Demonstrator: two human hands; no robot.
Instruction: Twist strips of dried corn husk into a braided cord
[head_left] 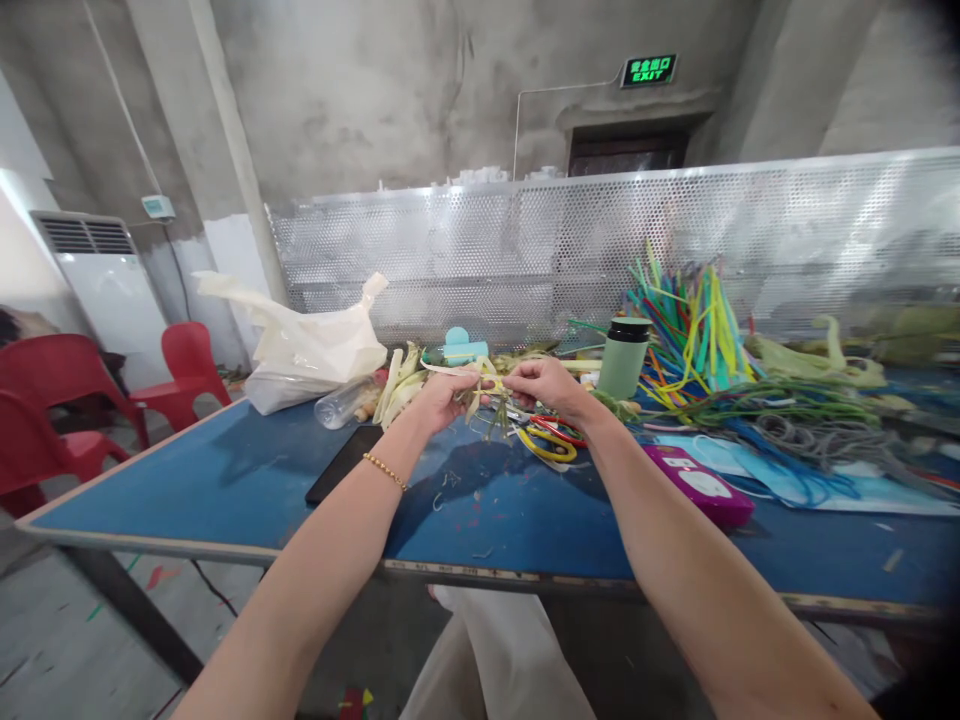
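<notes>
**Two hands, one bundle of pale strips**

1. Left hand (442, 400): closed, with the fingertips pinched on the bundle of pale strips (486, 392). A bead bracelet (386, 470) sits on the wrist.
2. Right hand (544, 385): closed, pinching the same bundle from the opposite side.
3. Bundle of pale strips: held between the two hands, just above the far half of the blue table (225, 480), with loose ends hanging down.
4. Scissors (551, 440): yellow and red handles, lying on the table just under the right hand.
5. Green bottle (624, 357): upright, just beyond the right hand.
6. Coloured strips (690, 320): a fanned heap to the right of the bottle.
7. Magenta case (701, 485): lying flat beside the right forearm.
8. Black flat object (345, 465): lying beside the left forearm.
9. White plastic bag (307, 350): at the far left of the table, with a clear bottle (341, 403) lying against it.
10. Perforated metal screen (562, 240): standing along the far edge of the table.
11. Red chairs (52, 400): on the floor to the left of the table.
</notes>
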